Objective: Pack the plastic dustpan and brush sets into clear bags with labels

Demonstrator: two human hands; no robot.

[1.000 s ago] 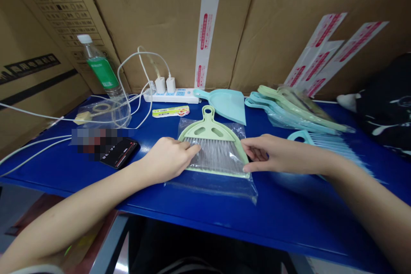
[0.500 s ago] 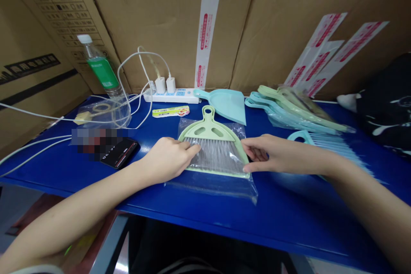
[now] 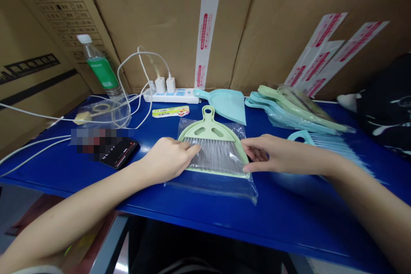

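Observation:
A pale green dustpan (image 3: 239, 145) with a matching brush (image 3: 215, 154) nested on it lies flat on the blue table, its looped handles pointing away from me. The brush has grey bristles. Clear plastic bag film (image 3: 221, 188) is around the set and sticks out past its near edge. My left hand (image 3: 171, 158) is closed on the set's left side, fingers over the bristles' edge. At the right edge, my right hand (image 3: 265, 154) curls its fingers, with the thumb on the near corner. The undersides of both grips are hidden.
Behind are a light blue dustpan (image 3: 226, 105), a power strip (image 3: 189, 96) and a green-yellow packet (image 3: 170, 111). To the right lie bagged dustpan sets (image 3: 295, 111) and a blue brush (image 3: 337, 150). A phone (image 3: 118, 154), cables and a bottle (image 3: 104, 72) occupy the left.

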